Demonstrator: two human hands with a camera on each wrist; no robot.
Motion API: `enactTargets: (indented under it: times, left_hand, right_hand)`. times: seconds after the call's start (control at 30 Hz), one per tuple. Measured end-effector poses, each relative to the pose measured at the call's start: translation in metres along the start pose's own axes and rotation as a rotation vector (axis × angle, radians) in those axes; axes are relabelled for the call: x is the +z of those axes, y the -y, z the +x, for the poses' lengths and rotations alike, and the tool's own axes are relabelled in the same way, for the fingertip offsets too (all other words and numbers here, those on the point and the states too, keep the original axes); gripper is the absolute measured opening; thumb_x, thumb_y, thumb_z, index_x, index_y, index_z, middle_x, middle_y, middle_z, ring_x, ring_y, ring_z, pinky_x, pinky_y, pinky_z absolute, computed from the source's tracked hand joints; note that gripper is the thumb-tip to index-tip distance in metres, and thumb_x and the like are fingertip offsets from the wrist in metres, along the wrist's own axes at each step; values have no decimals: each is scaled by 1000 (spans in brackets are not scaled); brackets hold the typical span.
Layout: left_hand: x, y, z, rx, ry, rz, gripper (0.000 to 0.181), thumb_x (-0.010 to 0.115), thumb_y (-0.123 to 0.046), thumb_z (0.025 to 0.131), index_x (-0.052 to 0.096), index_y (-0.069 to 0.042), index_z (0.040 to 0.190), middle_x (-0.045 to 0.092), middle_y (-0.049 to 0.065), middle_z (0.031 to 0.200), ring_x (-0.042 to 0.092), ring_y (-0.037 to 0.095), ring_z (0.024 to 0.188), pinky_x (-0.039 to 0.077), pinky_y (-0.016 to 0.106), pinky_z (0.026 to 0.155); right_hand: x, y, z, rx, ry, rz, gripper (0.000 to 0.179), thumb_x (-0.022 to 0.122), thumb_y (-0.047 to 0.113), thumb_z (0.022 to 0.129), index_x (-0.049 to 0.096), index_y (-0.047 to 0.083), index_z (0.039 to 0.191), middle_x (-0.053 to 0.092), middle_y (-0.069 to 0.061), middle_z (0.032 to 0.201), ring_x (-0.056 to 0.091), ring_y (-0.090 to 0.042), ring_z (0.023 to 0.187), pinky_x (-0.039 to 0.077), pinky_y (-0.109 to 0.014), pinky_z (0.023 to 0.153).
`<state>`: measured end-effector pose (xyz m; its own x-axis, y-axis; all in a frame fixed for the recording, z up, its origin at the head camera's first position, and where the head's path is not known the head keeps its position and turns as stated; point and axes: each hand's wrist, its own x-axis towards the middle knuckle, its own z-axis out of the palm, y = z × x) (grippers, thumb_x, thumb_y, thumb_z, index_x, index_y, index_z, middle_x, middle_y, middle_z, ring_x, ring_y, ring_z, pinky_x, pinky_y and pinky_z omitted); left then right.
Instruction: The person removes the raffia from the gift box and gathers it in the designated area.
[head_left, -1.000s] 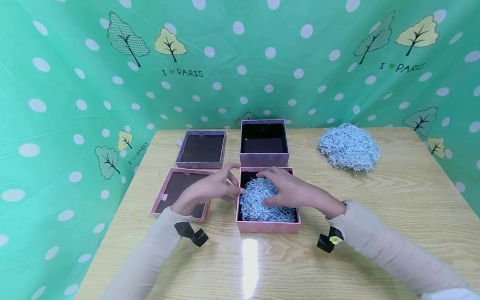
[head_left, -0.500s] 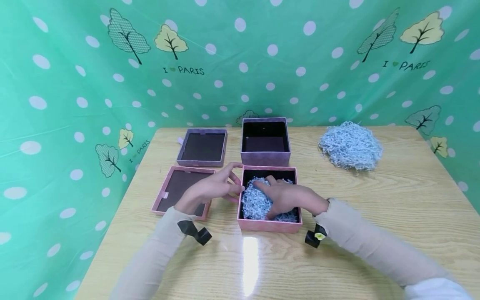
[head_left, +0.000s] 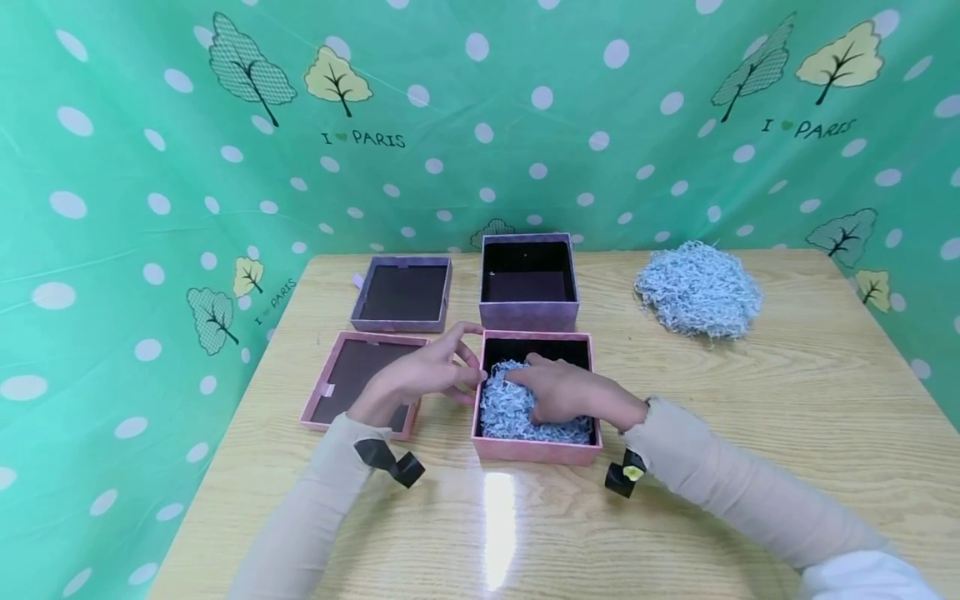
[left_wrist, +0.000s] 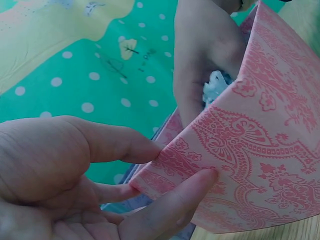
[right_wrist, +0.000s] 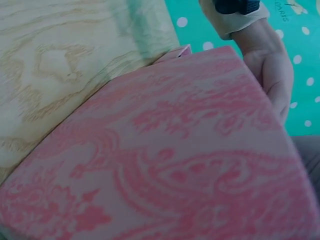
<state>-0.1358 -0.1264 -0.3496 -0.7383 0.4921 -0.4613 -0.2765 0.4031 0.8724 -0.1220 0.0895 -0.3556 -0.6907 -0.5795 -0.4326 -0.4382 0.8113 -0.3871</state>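
Observation:
A pink patterned box [head_left: 536,451] sits on the table, partly filled with pale blue shredded paper [head_left: 498,417]. At the box's left wall, my left hand [head_left: 427,371] touches the outside with its thumb and fingertips. The left wrist view shows these fingertips against the patterned wall [left_wrist: 270,145] near its rim. My right hand [head_left: 562,392] reaches inside and presses on the shredded paper; some fingertips are hidden there. In the right wrist view, the box's outer wall [right_wrist: 175,150] blocks the right hand and the paper.
Behind the pink box stands an open purple box [head_left: 528,315] with a dark interior. Left of them lie a purple lid [head_left: 405,293] and a pink lid [head_left: 360,379], inner sides up. A heap of blue shredded paper [head_left: 699,290] lies at the table's back right.
My right hand has moved left and lower inside the box, pressing the paper; more of the dark back wall shows. The left hand has stayed at the left wall.

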Motion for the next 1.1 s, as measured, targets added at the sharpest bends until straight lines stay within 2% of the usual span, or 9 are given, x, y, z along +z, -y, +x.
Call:
enactTargets:
  times: [0.33,0.47,0.53,0.6,0.63,0.7,0.87,1.0,1.1]
  left_hand:
    - [-1,1,0,14,10,4,65,53,-1,92,21,-19,145,42,17,110,64,26,84,57,49,82]
    - [-3,2,0,17,16,6,67,46,7,89,19,-18,146,40,17,111,59,28,90,57,47,82]
    - [-3,2,0,19,26,-1,69,44,9,88,17,-17,146,39,18,112,59,28,90,57,49,83]
    - [-4,2,0,20,28,3,69,45,8,89,17,-16,147,39,18,113,61,27,90,57,49,83]
    - [-4,3,0,21,28,4,68,46,6,90,16,-16,147,39,19,113,63,26,89,57,48,83]
    - [-4,3,0,20,26,-8,66,50,4,92,17,-16,146,40,18,112,64,25,88,57,48,83]
    - [-3,3,1,13,18,-45,65,57,1,93,20,-16,144,40,16,108,65,24,86,56,50,84]
    - [-2,1,1,10,12,-39,67,59,0,92,20,-16,144,40,16,108,65,25,86,56,50,84]
    - [-2,0,1,7,16,-31,68,59,0,91,19,-16,144,40,16,109,65,27,87,56,50,84]
  right_hand:
    - [-28,9,-26,-21,-72,53,64,68,14,86,42,20,144,24,-20,155,51,-35,123,52,-49,90]
    - [-45,11,-43,-52,-128,67,65,68,11,85,42,16,144,34,-20,148,60,-29,106,55,-40,81]
    - [-54,11,-53,-60,-165,76,65,68,9,85,42,14,144,35,-20,146,58,-30,108,54,-38,79]
    - [-63,9,-63,-63,-197,97,66,67,6,83,41,14,144,36,-19,145,59,-26,96,52,-32,71]
    - [-68,8,-69,-59,-210,110,67,67,5,83,40,14,144,33,-22,147,60,-25,90,50,-30,67]
    - [-75,3,-79,-46,-245,121,68,66,4,82,40,15,145,28,-22,151,60,-26,95,50,-30,66]
    - [-88,-16,-105,-17,-342,113,64,63,4,82,43,14,141,40,-16,141,54,-27,102,50,-35,72]
    - [-89,-40,-124,11,-397,110,60,63,4,82,45,10,138,43,-15,134,53,-26,96,47,-35,71]
    - [-83,-59,-135,43,-422,117,61,66,6,82,43,6,139,42,-17,135,54,-29,101,50,-41,75]
